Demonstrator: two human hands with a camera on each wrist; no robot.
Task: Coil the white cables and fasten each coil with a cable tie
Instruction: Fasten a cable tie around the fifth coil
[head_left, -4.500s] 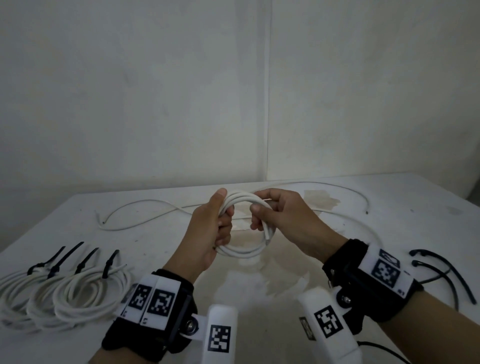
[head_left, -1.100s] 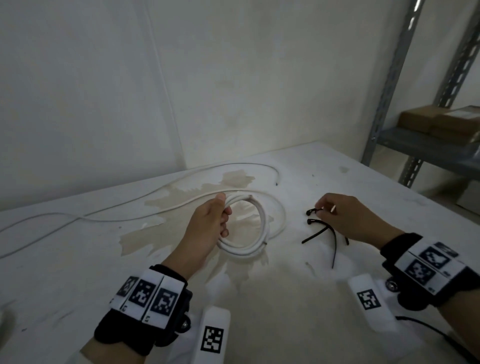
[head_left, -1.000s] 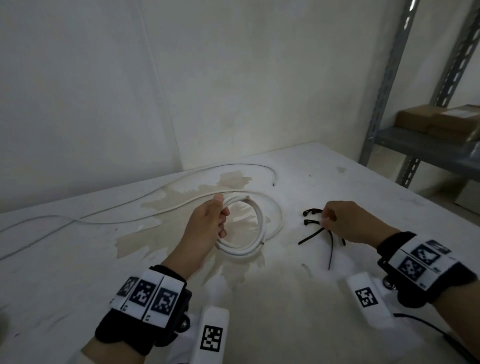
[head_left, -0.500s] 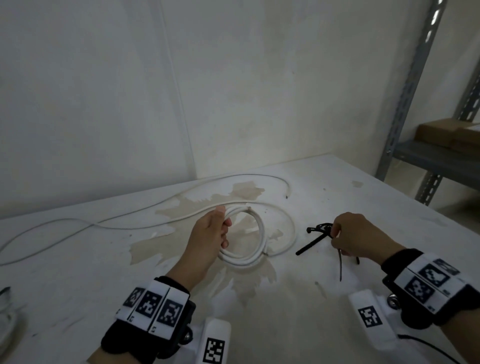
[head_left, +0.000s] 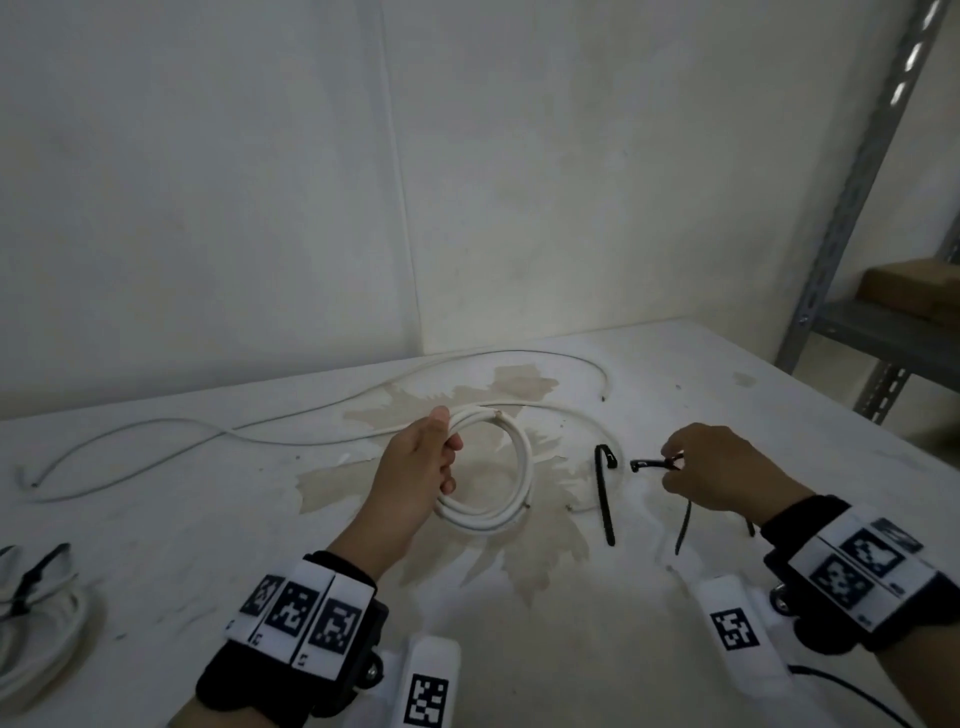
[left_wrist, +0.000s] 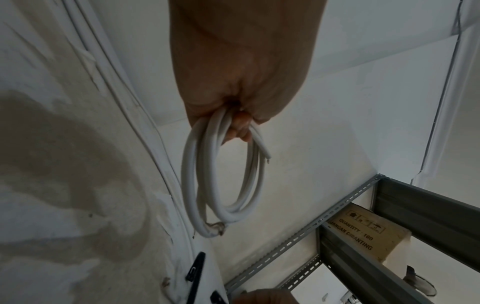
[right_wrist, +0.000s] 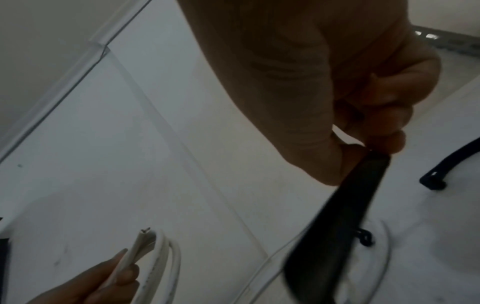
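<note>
My left hand (head_left: 447, 460) grips a small coil of white cable (head_left: 517, 483) by its left side and holds it upright just above the table (head_left: 519, 623). In the left wrist view the coil (left_wrist: 215, 185) hangs from the curled fingers (left_wrist: 240, 127), its cut ends showing. To the right, my right hand (head_left: 675, 462) pinches one black cable tie (head_left: 649, 463) near its head, the strap trailing under the palm. The right wrist view shows that tie (right_wrist: 337, 226) between thumb and fingertip. A second black tie (head_left: 603, 499) lies on the table between the hands.
Two loose white cables (head_left: 311, 415) run across the far table. Finished tied coils (head_left: 36, 623) sit at the left edge. A metal shelf (head_left: 883, 332) holding a cardboard box (left_wrist: 363, 232) stands at the right. Another tie (right_wrist: 446, 164) lies by the right hand.
My right hand let go of the coil, reached right to the black ties and has lifted one off the table. Another tie has shifted to lie between the hands. The left hand keeps the coil.
</note>
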